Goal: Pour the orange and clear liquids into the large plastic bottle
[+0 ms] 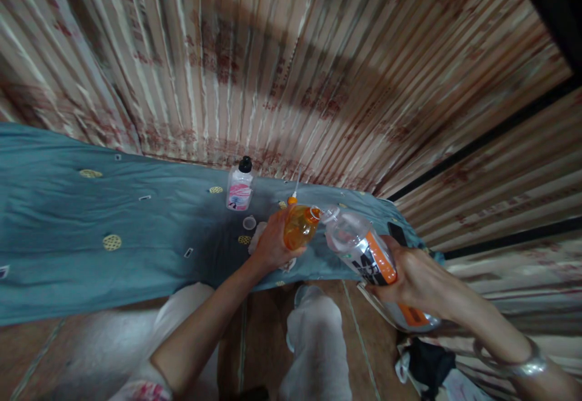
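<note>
My left hand (271, 244) gripping a small orange translucent bottle (300, 225), my right hand (416, 279) holding a tilted clear plastic bottle with orange label (368, 254), mouths touching, above the teal cloth-covered bed's (136, 237) near edge

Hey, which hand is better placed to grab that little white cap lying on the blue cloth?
Left, probably. The left hand holds the orange bottle right beside the cap; the right hand grips the big bottle farther off.

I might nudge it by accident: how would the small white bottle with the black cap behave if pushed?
The white bottle stands upright on soft, wrinkled blue cloth, so it would probably tip rather than slide. It looks small, plastic and likely light. Once down, its rounded body may roll.
</note>
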{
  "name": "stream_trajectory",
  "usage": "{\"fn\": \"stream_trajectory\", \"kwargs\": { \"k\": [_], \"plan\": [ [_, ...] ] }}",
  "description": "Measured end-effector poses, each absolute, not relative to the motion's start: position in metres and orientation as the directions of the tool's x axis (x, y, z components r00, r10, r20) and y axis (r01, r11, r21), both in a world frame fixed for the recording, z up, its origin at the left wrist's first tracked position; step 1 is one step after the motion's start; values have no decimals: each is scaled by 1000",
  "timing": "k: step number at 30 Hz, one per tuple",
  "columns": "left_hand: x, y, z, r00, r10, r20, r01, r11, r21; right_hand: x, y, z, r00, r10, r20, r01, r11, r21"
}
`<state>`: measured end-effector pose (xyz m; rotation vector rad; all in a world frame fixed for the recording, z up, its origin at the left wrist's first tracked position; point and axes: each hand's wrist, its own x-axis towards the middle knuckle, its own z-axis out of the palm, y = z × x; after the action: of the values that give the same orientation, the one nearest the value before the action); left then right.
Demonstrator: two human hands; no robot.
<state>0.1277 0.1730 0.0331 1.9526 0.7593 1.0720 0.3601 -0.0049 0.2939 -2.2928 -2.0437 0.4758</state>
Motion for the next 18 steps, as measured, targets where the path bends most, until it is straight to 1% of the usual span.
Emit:
{"fn": "stream_trajectory", "kwargs": {
  "k": [10,18],
  "plan": [
    [128,173,31,458,780,426,145,-539,830,359,-4,295,121,967,-223,968,-165,-190],
    [128,173,31,461,774,433,146,-548,824,359,-3,297,88,974,-207,978,-124,-166]
  ]
}}
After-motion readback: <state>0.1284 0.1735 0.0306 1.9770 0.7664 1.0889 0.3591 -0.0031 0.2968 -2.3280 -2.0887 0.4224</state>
